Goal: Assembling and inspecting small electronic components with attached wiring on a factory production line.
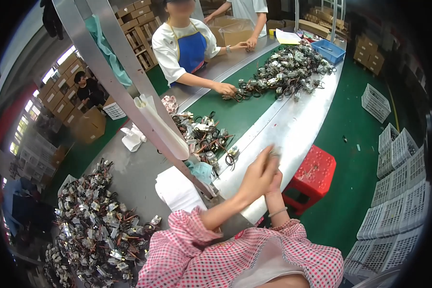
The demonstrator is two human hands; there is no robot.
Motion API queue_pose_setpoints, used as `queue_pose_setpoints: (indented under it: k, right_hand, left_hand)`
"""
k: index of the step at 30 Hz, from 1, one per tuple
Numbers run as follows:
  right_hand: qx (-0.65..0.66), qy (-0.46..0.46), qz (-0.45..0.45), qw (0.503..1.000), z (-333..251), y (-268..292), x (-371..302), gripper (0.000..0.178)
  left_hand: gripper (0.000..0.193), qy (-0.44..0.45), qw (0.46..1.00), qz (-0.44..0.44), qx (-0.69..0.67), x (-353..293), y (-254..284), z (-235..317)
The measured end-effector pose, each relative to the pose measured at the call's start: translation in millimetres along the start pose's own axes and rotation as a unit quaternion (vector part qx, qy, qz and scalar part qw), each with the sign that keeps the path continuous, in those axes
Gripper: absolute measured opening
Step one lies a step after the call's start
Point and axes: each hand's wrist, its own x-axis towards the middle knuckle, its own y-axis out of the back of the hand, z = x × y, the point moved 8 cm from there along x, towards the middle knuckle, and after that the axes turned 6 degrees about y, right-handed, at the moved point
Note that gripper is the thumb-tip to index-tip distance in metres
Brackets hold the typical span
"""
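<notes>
Pink checked sleeves (pixel 197 249), hands (pixel 263 175) raised together, small part blurred

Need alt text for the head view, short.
A person's two hands, blurred, meet over the white edge of a green conveyor belt strewn with wired metal parts. Across the belt a co-worker sorts a larger pile; a red stool stands at right.

Matt green belt (pixel 235 115) (glossy plastic stool (pixel 312 175))
</notes>
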Motion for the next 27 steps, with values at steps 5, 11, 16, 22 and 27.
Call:
queue_pose_setpoints:
  k: [5, 11, 16, 22, 27]
  right_hand:
    - [-0.005, 0.001, 0.128, 0.992, -6.1, 23.9, 6.8, 0.044]
    - [-0.01, 0.023, 0.147, 0.989, 0.8, -32.5, 2.4, 0.056]
    - [-0.244, 0.021, -0.017, 0.97, 24.9, -163.1, 36.1, 0.083]
    - [-0.407, 0.097, -0.1, 0.903, 83.9, -281.5, 54.4, 0.083]
    - [-0.444, 0.124, -0.095, 0.883, 94.5, -286.6, 48.6, 0.081]
  left_hand:
    - [0.046, -0.107, 0.984, -0.029, 0.138, -62.5, 8.4, -3.3]
    - [0.053, -0.053, 0.992, -0.018, 0.112, -97.4, 40.5, 4.3]
    - [0.057, -0.065, 0.99, 0.126, -0.024, -84.3, 78.5, 42.9]
    - [0.057, -0.111, 0.97, 0.154, -0.152, -70.9, 91.2, 74.8]
    - [0.056, -0.121, 0.968, 0.157, -0.157, -72.3, 91.3, 76.1]
